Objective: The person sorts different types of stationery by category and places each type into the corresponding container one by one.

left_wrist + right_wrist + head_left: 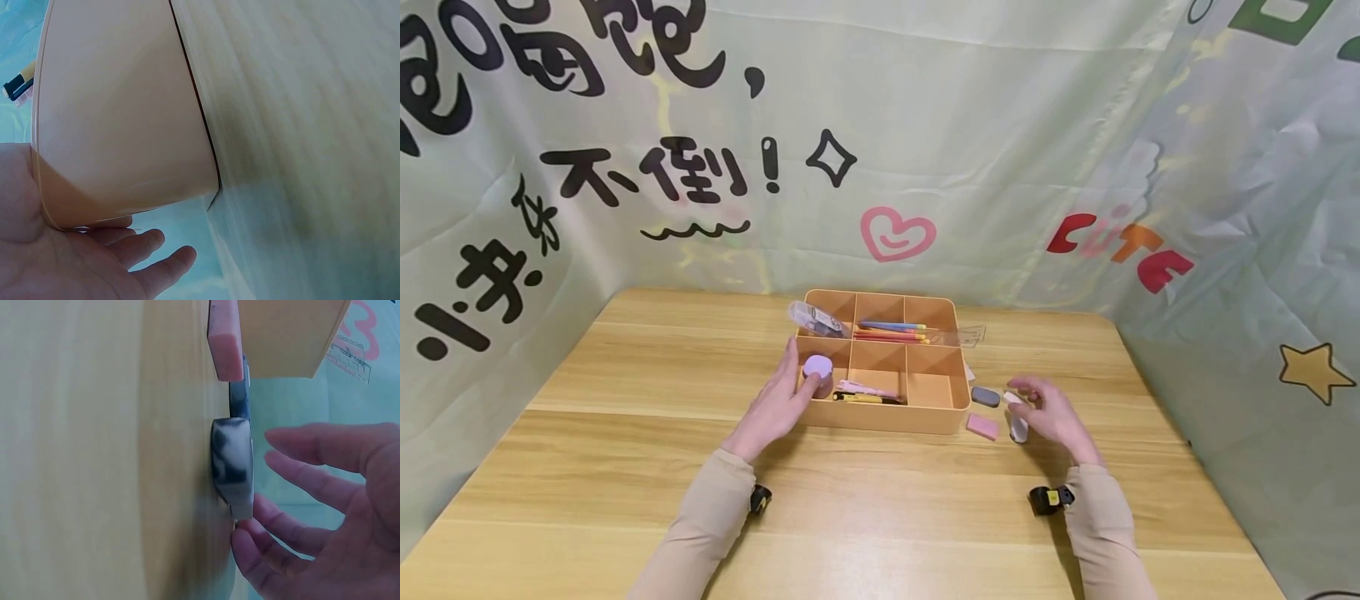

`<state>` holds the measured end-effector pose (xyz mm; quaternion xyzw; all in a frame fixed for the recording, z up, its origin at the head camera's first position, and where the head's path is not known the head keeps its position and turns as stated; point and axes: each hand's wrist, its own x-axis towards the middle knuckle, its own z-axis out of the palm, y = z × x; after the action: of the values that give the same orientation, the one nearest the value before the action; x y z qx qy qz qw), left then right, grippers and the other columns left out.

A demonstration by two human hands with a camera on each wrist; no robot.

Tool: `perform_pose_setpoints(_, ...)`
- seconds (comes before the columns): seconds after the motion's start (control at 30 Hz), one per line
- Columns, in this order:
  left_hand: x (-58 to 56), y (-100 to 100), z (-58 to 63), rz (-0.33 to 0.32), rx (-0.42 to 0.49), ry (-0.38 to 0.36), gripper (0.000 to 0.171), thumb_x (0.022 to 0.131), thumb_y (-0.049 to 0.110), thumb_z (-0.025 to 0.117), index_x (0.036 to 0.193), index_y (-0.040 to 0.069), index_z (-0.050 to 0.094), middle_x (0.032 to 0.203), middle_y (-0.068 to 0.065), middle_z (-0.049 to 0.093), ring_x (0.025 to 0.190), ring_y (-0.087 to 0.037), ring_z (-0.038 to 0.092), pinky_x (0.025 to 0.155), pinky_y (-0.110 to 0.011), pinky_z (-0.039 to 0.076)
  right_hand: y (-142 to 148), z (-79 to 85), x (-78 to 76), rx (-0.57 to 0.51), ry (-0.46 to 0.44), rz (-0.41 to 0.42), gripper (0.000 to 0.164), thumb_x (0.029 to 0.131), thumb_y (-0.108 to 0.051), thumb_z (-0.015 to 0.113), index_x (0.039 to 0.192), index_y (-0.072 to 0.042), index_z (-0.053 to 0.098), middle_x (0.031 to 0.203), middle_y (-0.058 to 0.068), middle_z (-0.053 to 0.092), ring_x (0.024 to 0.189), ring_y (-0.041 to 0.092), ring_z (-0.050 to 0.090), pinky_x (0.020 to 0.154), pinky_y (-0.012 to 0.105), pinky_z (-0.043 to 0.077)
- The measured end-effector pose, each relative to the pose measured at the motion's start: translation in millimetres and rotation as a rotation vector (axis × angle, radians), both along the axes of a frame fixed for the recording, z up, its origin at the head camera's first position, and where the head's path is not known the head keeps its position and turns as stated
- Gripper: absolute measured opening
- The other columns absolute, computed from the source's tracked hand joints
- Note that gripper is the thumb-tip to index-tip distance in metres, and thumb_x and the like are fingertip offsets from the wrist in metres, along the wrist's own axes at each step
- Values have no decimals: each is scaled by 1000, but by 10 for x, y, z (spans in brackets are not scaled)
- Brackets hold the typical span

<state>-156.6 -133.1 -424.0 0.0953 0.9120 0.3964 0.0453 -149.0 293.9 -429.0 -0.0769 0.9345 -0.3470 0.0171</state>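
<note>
A peach divided organizer box (887, 419) stands on the table. My left hand (775, 404) grips its left front corner, thumb over the rim and fingers outside along the wall. Beside that thumb, a round purple-topped item (817, 367) sits in the front left compartment. My right hand (1048, 412) hovers over a white oblong piece with a dark-smudged end (232, 456), its fingers loosely bent and spread. In the right wrist view the thumb is apart from the piece; lower fingertips are close to it, contact unclear. Nearby lie a pink eraser (982, 427) and a grey-blue oblong eraser (985, 397).
Inside the box are several pencils (891, 336), a clear case (817, 319), a pink pen (867, 389) and a yellow-black pen (868, 399). A transparent ruler (972, 336) juts past the right rim. Printed cloth (985, 167) hangs behind the wooden table (880, 517).
</note>
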Motion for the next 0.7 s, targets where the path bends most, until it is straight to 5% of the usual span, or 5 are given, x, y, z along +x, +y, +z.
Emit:
perform_pose_setpoints(0.47,16,6,17,-4,-14,17,79,108,37,39,159,-2,-8,169,-23,-3,157,-38,8,129,-50,12,9,-47,-42,24,-6,16,39,92,-3,63,128,11,59,104,28,66,79,20,55,67,25,45)
perform_pose_setpoints(0.7,7,0,3,-6,-8,15,80,108,37,40,159,-2,-8,169,-23,-3,157,-37,9,129,-50,13,-3,-61,-51,11,-5,28,35,93,-2,61,126,11,60,97,26,66,71,17,54,57,22,44)
